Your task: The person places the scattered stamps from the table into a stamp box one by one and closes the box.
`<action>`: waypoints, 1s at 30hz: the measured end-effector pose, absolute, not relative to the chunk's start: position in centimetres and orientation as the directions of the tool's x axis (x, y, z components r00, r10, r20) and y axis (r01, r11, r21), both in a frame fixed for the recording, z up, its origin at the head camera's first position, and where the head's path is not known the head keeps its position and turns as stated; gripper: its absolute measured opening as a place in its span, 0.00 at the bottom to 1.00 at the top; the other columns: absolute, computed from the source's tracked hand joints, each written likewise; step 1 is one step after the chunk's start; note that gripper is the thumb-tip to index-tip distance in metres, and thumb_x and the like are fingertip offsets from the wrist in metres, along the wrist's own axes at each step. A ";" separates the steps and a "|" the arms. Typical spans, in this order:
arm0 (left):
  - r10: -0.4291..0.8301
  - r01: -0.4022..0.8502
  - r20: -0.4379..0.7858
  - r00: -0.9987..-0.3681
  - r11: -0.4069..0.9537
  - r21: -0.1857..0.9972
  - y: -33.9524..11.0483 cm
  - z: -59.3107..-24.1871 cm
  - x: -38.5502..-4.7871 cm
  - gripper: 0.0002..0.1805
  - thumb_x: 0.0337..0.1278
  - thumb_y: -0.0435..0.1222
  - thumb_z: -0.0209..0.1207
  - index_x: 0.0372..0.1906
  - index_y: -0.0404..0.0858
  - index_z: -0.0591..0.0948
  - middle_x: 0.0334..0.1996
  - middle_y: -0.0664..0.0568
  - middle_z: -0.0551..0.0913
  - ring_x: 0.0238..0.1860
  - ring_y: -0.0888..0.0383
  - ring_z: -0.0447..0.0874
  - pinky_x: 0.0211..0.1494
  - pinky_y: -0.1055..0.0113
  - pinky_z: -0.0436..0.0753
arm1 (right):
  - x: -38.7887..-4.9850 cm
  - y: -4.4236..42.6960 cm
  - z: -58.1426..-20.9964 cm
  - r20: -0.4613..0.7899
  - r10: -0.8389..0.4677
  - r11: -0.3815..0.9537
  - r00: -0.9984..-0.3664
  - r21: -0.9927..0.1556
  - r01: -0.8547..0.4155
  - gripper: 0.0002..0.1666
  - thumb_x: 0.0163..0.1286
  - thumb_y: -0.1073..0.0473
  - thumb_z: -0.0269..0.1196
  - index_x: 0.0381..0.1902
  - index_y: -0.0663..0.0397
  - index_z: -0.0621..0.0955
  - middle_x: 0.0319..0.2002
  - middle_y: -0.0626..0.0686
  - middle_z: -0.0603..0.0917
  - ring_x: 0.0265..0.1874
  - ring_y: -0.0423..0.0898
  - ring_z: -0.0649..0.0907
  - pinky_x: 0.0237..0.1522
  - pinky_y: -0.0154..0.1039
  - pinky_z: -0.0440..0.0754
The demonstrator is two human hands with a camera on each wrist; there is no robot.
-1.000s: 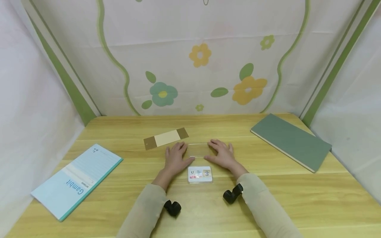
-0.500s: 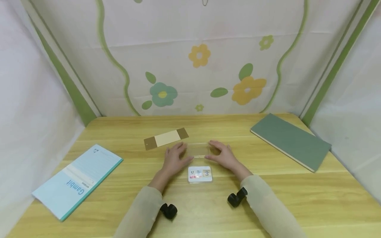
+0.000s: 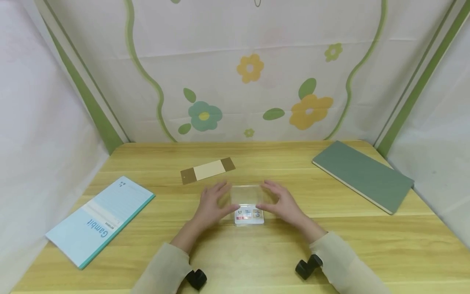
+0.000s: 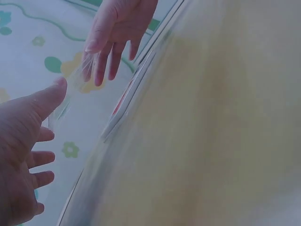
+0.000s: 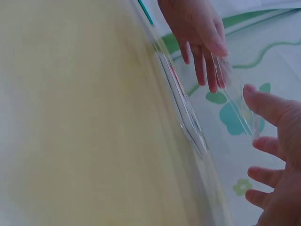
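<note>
A clear plastic lid (image 3: 246, 196) is raised off the table, its near edge over the back part of a white printed card (image 3: 249, 218). The card lies in a shallow clear plastic tray on the wood. My left hand (image 3: 211, 206) pinches the lid's left side between thumb and fingertips. On the opposite side my right hand (image 3: 285, 205) pinches it in the same way. In the right wrist view the lid (image 5: 235, 101) stands tilted between both hands, apart from the card (image 5: 176, 92) below. The left wrist view shows the lid (image 4: 70, 96) faintly.
A brown and cream paper strip (image 3: 208, 170) lies behind the hands. To the left is a light blue notebook (image 3: 99, 222), to the right a green hardcover book (image 3: 363, 175). Floral cloth (image 3: 220, 81) walls off the back of the wooden table (image 3: 257, 261).
Both hands have lifted the clear lid from the table behind the card and brought it nearer, partly over the card. The card, strip, notebook and book stay in place.
</note>
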State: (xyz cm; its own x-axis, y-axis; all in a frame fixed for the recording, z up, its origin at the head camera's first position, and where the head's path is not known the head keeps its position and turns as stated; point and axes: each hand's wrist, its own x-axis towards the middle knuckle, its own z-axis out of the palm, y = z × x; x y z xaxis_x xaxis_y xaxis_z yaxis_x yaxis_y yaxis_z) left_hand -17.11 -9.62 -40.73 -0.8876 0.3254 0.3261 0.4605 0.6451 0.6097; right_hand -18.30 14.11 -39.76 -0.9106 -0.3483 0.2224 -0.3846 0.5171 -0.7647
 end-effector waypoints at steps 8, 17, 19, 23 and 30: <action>0.316 0.454 0.330 -0.890 0.683 0.572 -9.4 -41.5 -15.3 0.38 0.38 0.57 0.58 0.55 0.38 0.71 0.57 0.43 0.64 0.60 0.47 0.56 0.56 0.41 0.39 | -16.2 14.4 -40.9 0.285 -0.339 0.557 -0.897 -0.707 -0.435 0.38 0.43 0.46 0.68 0.52 0.56 0.73 0.57 0.62 0.65 0.57 0.60 0.61 0.53 0.62 0.48; 0.321 0.427 0.289 -0.902 0.763 0.486 -9.3 -42.3 -14.6 0.36 0.36 0.61 0.56 0.52 0.45 0.74 0.57 0.42 0.65 0.60 0.45 0.54 0.55 0.39 0.38 | -15.4 14.6 -42.3 0.297 -0.330 0.644 -0.896 -0.624 -0.444 0.37 0.41 0.41 0.67 0.50 0.51 0.75 0.57 0.60 0.66 0.57 0.57 0.62 0.53 0.62 0.35; 0.320 0.421 0.282 -0.905 0.770 0.480 -9.2 -42.4 -14.6 0.36 0.36 0.61 0.57 0.52 0.45 0.74 0.57 0.43 0.65 0.60 0.45 0.54 0.56 0.40 0.38 | -15.4 14.6 -42.4 0.304 -0.328 0.652 -0.894 -0.612 -0.447 0.37 0.41 0.41 0.68 0.49 0.51 0.76 0.56 0.60 0.66 0.57 0.57 0.61 0.53 0.62 0.35; 0.322 0.414 0.267 -0.908 0.776 0.475 -9.1 -42.6 -14.6 0.36 0.34 0.61 0.58 0.52 0.45 0.74 0.58 0.43 0.64 0.60 0.45 0.53 0.56 0.40 0.37 | -15.3 14.7 -42.6 0.295 -0.333 0.678 -0.896 -0.584 -0.445 0.37 0.40 0.40 0.68 0.49 0.51 0.76 0.56 0.59 0.67 0.57 0.57 0.61 0.53 0.62 0.35; 0.317 0.400 0.248 -0.915 0.792 0.461 -9.1 -42.6 -14.4 0.37 0.33 0.62 0.58 0.51 0.45 0.75 0.58 0.44 0.63 0.61 0.45 0.52 0.56 0.40 0.38 | -15.2 14.7 -42.6 0.298 -0.354 0.693 -0.887 -0.553 -0.462 0.37 0.39 0.39 0.67 0.48 0.50 0.76 0.55 0.60 0.68 0.57 0.59 0.61 0.52 0.64 0.37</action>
State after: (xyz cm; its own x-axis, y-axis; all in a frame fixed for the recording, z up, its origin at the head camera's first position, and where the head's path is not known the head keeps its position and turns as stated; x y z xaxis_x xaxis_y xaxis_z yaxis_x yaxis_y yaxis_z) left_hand -14.40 -9.09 -42.57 -0.9154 0.3175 0.2475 0.3995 0.7921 0.4614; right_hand -15.19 14.71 -42.58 -0.8868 -0.3537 0.2975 -0.4621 0.6933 -0.5531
